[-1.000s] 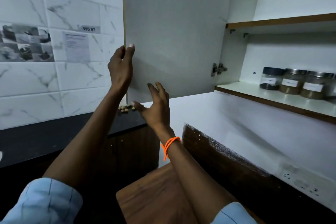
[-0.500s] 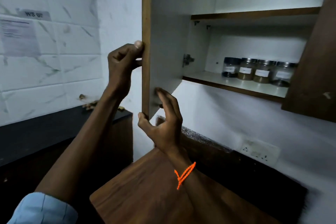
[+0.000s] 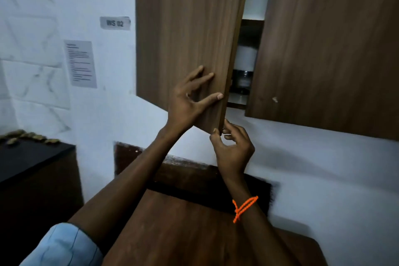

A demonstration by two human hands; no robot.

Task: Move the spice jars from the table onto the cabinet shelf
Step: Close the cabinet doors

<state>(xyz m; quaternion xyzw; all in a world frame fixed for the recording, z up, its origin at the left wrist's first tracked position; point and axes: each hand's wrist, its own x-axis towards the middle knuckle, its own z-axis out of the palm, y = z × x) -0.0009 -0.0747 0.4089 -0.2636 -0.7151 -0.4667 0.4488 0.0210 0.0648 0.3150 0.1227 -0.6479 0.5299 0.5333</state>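
The wall cabinet's left door (image 3: 185,34) is nearly closed, leaving a narrow gap. Through that gap I see part of one spice jar (image 3: 243,81) standing on the lower shelf (image 3: 237,99); the other jars are hidden behind the doors. My left hand (image 3: 190,97) presses flat on the door's wooden front, fingers spread and straight. My right hand (image 3: 232,147) pinches the door's bottom right corner between thumb and fingertips. An orange thread circles my right wrist.
The right cabinet door (image 3: 328,45) is closed. A wooden table (image 3: 194,233) lies below my arms against the white wall. A black counter (image 3: 32,155) with small brown items stands at left. A printed sheet (image 3: 80,63) and a label (image 3: 115,23) hang on the wall.
The left door has swung from wide open to almost closed, hiding most jars. My left hand moved from gripping the door's edge to pressing its front; my right hand took the bottom corner.
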